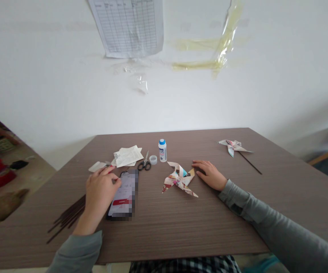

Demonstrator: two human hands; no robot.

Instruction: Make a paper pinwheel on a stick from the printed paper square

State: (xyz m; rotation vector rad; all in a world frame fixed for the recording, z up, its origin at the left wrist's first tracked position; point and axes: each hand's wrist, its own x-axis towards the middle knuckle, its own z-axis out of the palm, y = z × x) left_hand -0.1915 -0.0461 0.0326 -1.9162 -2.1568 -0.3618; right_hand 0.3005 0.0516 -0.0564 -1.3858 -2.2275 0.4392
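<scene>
My left hand hovers at the left, its fingers curled and the thumb close to the index finger. What it holds, if anything, is hidden; a small red bit shows by its fingertips. Past those fingers lies a small whitish packet. Beside the hand is a phone with its screen lit. My right hand rests on the table with its fingers stretched out, the tips at the edge of a folded printed-paper pinwheel. That pinwheel lies flat and shows no stick.
Dark thin sticks lie under my left forearm. Farther back are paper pieces, scissors, a tape roll and an upright white bottle with a blue cap. Another pinwheel on a stick lies back right. A wall borders the table.
</scene>
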